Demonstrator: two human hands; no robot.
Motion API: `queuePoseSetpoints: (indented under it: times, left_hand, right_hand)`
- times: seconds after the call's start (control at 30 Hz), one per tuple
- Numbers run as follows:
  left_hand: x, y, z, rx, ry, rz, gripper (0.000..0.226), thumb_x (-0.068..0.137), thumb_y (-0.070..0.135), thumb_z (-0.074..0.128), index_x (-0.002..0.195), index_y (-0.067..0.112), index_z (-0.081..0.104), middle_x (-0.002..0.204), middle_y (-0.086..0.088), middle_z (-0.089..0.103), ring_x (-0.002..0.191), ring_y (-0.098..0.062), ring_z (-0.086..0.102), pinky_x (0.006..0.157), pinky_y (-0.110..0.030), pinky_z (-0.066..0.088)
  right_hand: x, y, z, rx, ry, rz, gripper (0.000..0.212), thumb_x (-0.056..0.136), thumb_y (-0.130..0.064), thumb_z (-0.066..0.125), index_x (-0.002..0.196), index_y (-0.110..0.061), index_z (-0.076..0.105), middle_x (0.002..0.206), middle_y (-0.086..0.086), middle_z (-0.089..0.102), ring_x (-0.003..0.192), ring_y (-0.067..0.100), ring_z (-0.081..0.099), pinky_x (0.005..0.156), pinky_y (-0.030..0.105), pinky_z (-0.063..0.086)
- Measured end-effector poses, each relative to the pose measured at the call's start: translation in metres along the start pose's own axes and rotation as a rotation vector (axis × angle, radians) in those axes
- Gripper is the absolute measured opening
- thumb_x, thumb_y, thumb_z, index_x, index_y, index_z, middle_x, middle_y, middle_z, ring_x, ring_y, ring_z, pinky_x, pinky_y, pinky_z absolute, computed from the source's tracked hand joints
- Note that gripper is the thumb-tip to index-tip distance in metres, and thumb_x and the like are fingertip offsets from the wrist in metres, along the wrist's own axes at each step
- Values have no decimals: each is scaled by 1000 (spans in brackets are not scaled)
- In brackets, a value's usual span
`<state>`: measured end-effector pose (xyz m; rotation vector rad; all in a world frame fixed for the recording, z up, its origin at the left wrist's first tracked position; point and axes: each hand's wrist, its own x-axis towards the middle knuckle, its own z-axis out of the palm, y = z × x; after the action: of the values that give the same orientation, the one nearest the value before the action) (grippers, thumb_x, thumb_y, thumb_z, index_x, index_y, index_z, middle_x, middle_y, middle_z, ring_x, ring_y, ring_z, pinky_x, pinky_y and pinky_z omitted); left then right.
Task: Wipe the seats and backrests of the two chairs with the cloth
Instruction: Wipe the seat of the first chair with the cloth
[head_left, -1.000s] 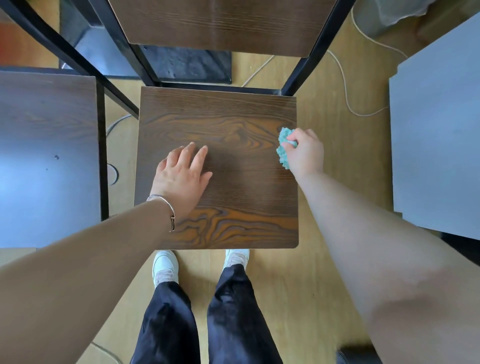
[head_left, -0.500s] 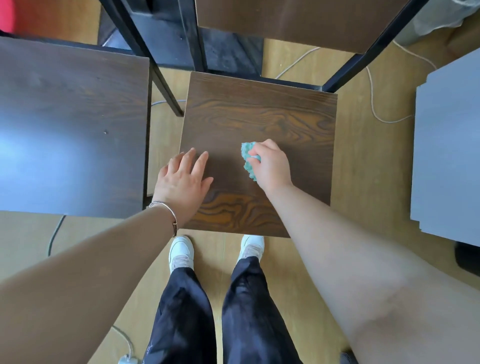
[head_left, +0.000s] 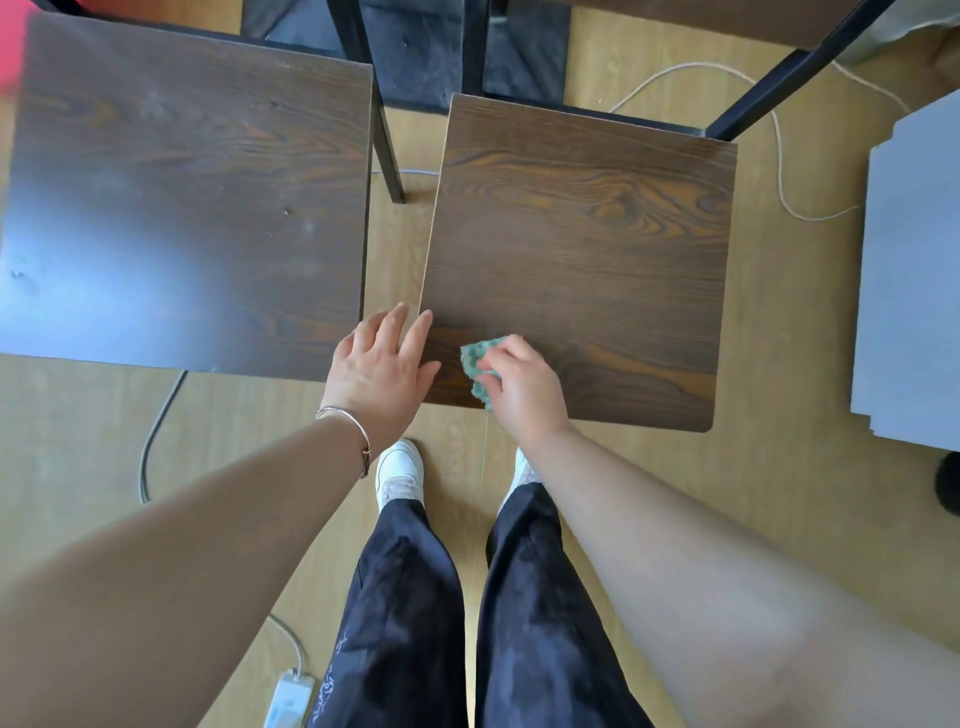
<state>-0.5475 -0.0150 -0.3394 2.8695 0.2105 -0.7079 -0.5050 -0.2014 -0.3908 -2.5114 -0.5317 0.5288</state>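
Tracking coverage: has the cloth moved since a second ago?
Yes. The cloth crossed the seat from its right edge to its near-left corner.

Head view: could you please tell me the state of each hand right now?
Left hand: open, resting at the left edge of the dark wood-grain square chair seat.
Right hand: gripping the crumpled teal cloth on that seat.

I can read no words, labels, brands or numbers anywhere here. Only a pale scribble of stitching (head_left: 332, 670) shows low on my left trouser leg (head_left: 410, 597), too blurred to make out.
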Motion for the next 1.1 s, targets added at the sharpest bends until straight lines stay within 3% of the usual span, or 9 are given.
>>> queuePoseSetpoints:
  times: [0.13,0.23,0.43,0.63,0.87,1.0,1.1]
  left_hand:
    - [-6,-1,-2,12,4,19,59,100,46,33,152,22,21,157,-8,25,140,-32,27,107,-47,33]
    - [-7,3,-6,48,-3,36,59,101,47,29,153,23,15,159,-6,21,142,-31,23,110,-46,31]
    - [-2,23,-10,73,-26,95,58,101,46,30,152,24,15,158,-5,21,141,-30,23,110,-46,30]
    - [17,65,-8,87,-24,174,58,100,46,33,152,23,18,157,-5,23,139,-31,25,109,-46,32]
    - [39,105,-10,128,-14,246,57,101,45,33,151,22,20,156,-7,25,137,-32,28,106,-48,34]
    - [44,100,-14,122,-9,242,57,100,44,36,150,21,22,154,-7,27,136,-33,30,105,-49,35]
    - [44,86,-18,117,-1,223,58,99,44,38,150,20,23,154,-7,28,135,-33,30,105,-49,36]
  right_hand:
    - [-19,-7,11,22,-71,-50,4,84,-5,65,87,-4,68,100,9,60,89,32,59,68,44,53]
    - [-27,-2,2,116,-48,-9,8,86,-4,63,92,-3,69,100,8,59,88,27,58,71,40,52]
    - [-68,65,-59,240,294,340,6,86,-6,70,92,-7,70,97,1,57,84,14,57,73,13,40]
    - [-95,144,-95,244,356,610,9,89,-12,69,98,-9,69,101,-1,56,87,20,59,78,24,45]
    - [-92,156,-92,180,351,620,11,89,-14,68,99,-11,69,104,4,61,88,16,57,73,18,38]
    - [-91,143,-87,183,327,597,7,89,-11,68,96,-11,70,99,1,60,82,13,57,65,1,34]
    - [-83,121,-78,174,268,545,7,89,-11,68,96,-11,70,98,0,58,82,13,56,61,2,34]
